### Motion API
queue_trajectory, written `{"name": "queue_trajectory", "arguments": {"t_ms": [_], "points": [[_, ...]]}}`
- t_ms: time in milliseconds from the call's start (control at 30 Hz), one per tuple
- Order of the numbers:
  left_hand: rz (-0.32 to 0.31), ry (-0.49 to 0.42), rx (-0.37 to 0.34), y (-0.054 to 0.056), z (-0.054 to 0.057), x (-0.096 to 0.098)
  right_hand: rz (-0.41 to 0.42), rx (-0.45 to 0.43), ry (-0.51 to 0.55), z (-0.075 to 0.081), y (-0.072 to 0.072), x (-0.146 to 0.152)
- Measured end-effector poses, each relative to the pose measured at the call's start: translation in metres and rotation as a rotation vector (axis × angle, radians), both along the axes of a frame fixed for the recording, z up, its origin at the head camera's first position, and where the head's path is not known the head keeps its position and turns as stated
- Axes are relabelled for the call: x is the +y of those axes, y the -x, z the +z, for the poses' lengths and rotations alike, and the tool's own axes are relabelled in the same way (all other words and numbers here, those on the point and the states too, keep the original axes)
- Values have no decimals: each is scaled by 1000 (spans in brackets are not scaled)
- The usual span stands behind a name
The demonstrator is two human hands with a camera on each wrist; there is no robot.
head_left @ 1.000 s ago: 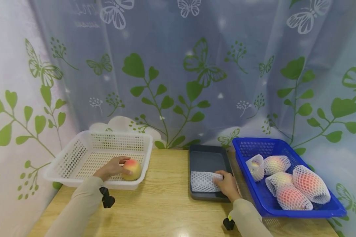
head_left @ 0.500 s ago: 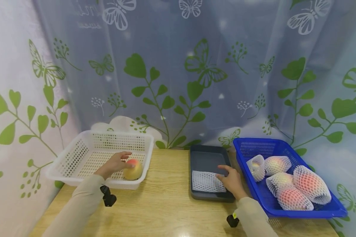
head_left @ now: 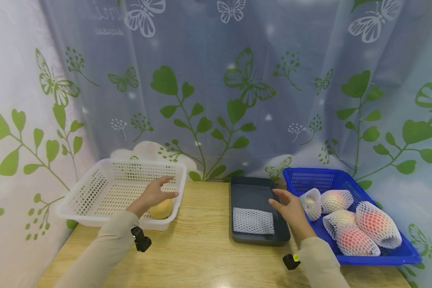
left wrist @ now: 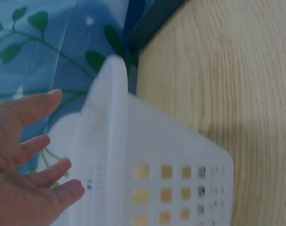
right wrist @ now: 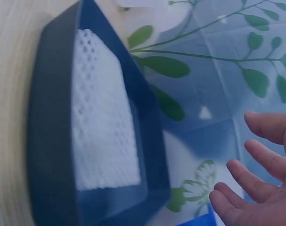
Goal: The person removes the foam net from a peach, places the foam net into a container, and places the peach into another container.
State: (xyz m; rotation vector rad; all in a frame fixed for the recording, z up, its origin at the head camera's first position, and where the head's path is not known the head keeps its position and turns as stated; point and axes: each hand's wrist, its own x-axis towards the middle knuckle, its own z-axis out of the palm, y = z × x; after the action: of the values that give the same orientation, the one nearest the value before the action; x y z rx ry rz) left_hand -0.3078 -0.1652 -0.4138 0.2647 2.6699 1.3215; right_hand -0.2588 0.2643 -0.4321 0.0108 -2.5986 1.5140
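Both hands (head_left: 151,197) (head_left: 294,212) aloft, loosely spread

- Curtain (head_left: 201,48) behind the surface (head_left: 201,252).
- Left basket (head_left: 140,171) at the surface's left, well apart from the tray (head_left: 253,196).
- Tray between the 2 baskets, just left of the right basket (head_left: 378,260).
- 1 bare fruit (head_left: 161,210) in the left basket's near right corner, left fingers (head_left: 171,195) above.
- 1 foam net (head_left: 253,221) in the tray's near half.
- Right fingers (head_left: 281,194) above the tray's right side.
- Netted fruits (head_left: 378,224) in the right basket.
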Motion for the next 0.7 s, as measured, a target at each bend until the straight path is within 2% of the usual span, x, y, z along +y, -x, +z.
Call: {"name": "queue_trajectory", "arguments": {"t_ms": [133,300,567,700], "points": [[-31,-9,62,-5,7,17,6,24,-16,11,-6,7],[-71,-46,98,-11,14,41,6,44,-35,19,-16,16],[-116,-120,75,-19,20,88,17,13,-68,23,-27,36],[-157,-165,77,-22,19,110,21,-5,-90,23,-33,48]]}}
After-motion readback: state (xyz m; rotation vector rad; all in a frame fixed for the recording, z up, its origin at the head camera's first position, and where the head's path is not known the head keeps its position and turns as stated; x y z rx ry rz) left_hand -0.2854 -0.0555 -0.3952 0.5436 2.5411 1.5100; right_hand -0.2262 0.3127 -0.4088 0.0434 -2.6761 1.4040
